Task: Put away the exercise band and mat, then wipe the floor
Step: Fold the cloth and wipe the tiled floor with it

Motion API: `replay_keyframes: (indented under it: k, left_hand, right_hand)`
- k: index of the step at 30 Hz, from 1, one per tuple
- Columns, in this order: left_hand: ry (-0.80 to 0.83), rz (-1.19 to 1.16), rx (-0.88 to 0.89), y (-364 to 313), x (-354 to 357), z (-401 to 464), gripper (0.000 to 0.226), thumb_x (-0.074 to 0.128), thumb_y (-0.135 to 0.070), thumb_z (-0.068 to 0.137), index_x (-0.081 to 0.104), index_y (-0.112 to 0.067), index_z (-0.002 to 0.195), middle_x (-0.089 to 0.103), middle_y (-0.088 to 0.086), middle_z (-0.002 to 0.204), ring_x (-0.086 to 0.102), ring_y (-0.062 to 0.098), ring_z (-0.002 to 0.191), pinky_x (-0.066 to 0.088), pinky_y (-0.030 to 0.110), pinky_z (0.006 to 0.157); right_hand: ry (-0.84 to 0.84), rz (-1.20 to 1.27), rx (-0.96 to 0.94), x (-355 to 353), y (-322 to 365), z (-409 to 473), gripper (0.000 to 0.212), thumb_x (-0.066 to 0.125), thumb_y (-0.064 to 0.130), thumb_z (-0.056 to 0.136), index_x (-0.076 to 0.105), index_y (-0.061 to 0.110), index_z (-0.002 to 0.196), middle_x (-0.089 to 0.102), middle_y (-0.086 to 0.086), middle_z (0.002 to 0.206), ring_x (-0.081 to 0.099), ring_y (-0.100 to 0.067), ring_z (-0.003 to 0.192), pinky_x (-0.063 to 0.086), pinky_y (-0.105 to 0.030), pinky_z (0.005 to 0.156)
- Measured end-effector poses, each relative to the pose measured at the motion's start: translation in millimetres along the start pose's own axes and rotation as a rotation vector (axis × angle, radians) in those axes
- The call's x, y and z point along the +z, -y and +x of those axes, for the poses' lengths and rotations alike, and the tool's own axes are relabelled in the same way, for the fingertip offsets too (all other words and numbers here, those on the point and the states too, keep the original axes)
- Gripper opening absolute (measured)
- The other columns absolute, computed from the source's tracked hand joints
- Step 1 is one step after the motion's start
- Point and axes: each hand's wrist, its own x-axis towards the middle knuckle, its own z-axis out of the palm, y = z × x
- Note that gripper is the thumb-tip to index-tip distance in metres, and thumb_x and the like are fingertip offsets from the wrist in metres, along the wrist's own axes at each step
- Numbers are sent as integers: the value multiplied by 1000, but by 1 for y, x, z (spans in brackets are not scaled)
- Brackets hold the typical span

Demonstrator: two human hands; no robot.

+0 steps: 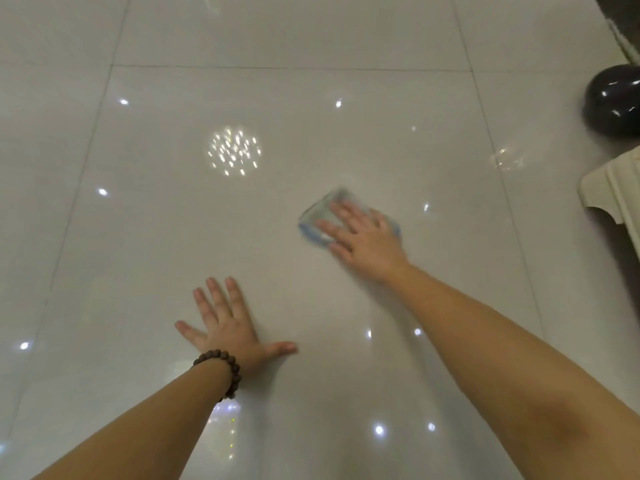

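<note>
My right hand [363, 233] presses flat, fingers spread, on a light blue cloth [317, 220] lying on the glossy white tiled floor [277, 109]. The cloth is blurred and partly hidden under the palm. My left hand [228, 323] rests flat on the floor nearer to me, fingers spread straight, a brown bead bracelet on its wrist. Neither an exercise band nor a mat is in view.
A dark round shiny object [613, 100] sits at the right edge. Below it a cream-coloured piece of furniture [613, 192] juts in from the right. Ceiling lights reflect in the tiles. Grout lines cross the floor.
</note>
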Motion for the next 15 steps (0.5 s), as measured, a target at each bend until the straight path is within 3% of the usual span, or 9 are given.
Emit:
replay_keyframes:
  k: [2,4,6,7,8,11,12,13,15]
  left_hand:
    - [4,19,-4,-1,1,1,157,35,-103,26,-54,-18,124,-52,10,139,-41,35,134,-5,71,105]
    - [4,27,-10,-2,1,1,157,31,-103,24,-54,-18,124,-54,10,137,-41,35,134,-4,71,106]
    - [-6,40,-16,-4,1,-1,156,26,-103,21,-54,-18,124,-53,9,138,-39,35,135,-3,71,106]
    - [-10,47,-19,-5,1,-1,155,26,-102,21,-53,-18,124,-51,10,140,-38,35,135,-2,71,106]
    - [-12,50,-21,-6,1,-2,154,26,-102,21,-53,-18,124,-48,11,142,-36,36,136,-2,70,106]
    - [-31,47,-13,-5,1,-3,153,28,-102,23,-52,-20,124,-44,11,146,-34,35,138,-1,70,107]
    - [-31,45,-13,-4,2,-3,152,29,-102,23,-52,-20,124,-44,11,147,-34,34,138,-1,70,107]
    - [-34,43,-11,-4,3,-3,152,29,-102,23,-51,-21,124,-43,11,147,-34,34,138,-2,70,107]
    - [-45,43,-13,-4,4,-3,153,29,-102,22,-51,-22,124,-43,10,147,-34,33,138,-2,70,107]
  right_hand:
    - [-124,-8,492,-15,-79,-23,52,16,53,94,28,44,144,21,0,157,20,-21,143,19,-43,111]
    - [-259,150,1077,-29,-134,-49,48,21,45,98,22,43,146,12,-2,159,10,-25,145,14,-51,111]
    - [-268,158,1361,-32,-128,-49,49,24,39,99,18,39,148,7,-3,159,1,-24,146,9,-54,111]
    - [-235,144,1323,-25,-109,-38,50,25,38,99,19,39,148,7,-2,159,2,-24,146,9,-54,111]
    - [-228,126,1137,-16,-85,-26,50,25,39,98,21,40,147,9,-1,159,6,-24,146,12,-52,111]
    - [-25,17,236,15,-17,-19,50,26,46,93,33,41,142,27,0,155,24,-22,142,23,-44,106]
    - [5,-33,51,12,-21,-29,49,29,48,92,38,41,140,33,1,152,29,-20,140,25,-43,104]
    - [-37,-56,15,8,-42,-40,49,29,48,92,41,40,139,37,0,150,33,-19,139,27,-43,104]
    - [-100,-57,404,-7,-98,-70,50,27,47,93,37,39,142,31,-2,153,28,-21,141,26,-45,108]
